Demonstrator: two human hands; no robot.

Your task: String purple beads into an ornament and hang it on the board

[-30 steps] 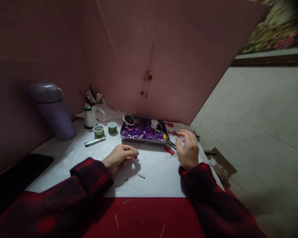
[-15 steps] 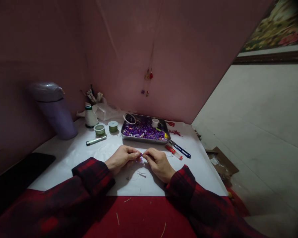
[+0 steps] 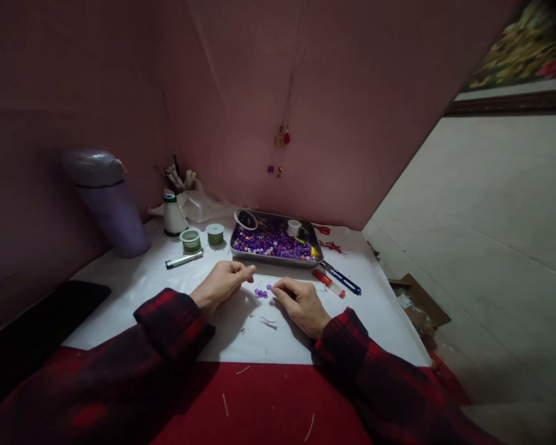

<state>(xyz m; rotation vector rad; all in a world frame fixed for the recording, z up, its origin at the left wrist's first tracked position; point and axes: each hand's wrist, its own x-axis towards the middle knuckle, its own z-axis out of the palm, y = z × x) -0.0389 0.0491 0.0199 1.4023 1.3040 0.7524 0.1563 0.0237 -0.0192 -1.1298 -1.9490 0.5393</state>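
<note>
Several small purple beads (image 3: 261,293) lie in a cluster on the white paper between my hands. One more purple bead (image 3: 269,287) shows at the fingertips of my right hand (image 3: 301,304), whose thumb and forefinger are closed on it. To the left of the cluster and a little higher, my left hand (image 3: 225,283) has its thumb and fingers pressed together. What they hold, if anything, is too small to make out. Nearer to me, short thread scraps (image 3: 269,322) rest on the paper.
A metal tray (image 3: 274,262) of purple beads stands behind my hands. To its left are green thread spools (image 3: 215,235), a white thread cone (image 3: 173,216) and a silver-cased tool (image 3: 184,260). Thread snips (image 3: 345,280) and a red-capped tube (image 3: 328,283) lie right. A purple bottle (image 3: 113,213) stands far left.
My hands were close together around purple beads and have now moved apart. The left hand has shifted up and away, and the bead cluster is in plain sight. The view has shifted slightly.
</note>
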